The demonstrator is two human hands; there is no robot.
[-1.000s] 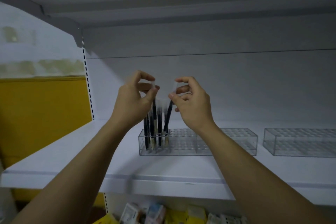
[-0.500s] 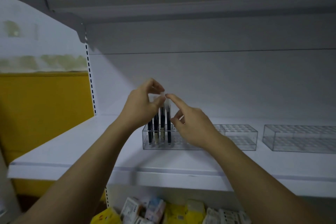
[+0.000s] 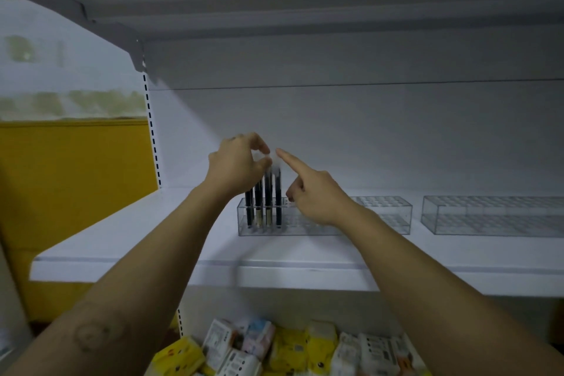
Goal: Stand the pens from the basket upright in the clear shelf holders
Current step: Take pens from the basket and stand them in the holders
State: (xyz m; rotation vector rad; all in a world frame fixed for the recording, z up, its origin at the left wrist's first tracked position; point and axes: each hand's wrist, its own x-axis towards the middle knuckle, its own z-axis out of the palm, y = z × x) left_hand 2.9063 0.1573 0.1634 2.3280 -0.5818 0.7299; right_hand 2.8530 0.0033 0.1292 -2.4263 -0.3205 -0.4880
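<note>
Four dark pens point(image 3: 268, 201) stood in view. There were two clear holders, a left holder point(image 3: 390, 217) and a right holder point(image 3: 488, 217), on one shelf point(image 3: 122, 232), and two hands, the left hand point(image 3: 235, 162) and the right hand point(image 3: 317, 195).

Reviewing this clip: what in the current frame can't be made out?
Head view only.
Pen tops: blurred and partly behind fingers of the left hand; a pinch cannot be confirmed.
Near clear holder: its middle is hidden by the right hand and forearm.
Second holder: cut off by the right edge.
Packets below the shelf: print too small, cut by the bottom edge.
Basket: out of frame.
</note>
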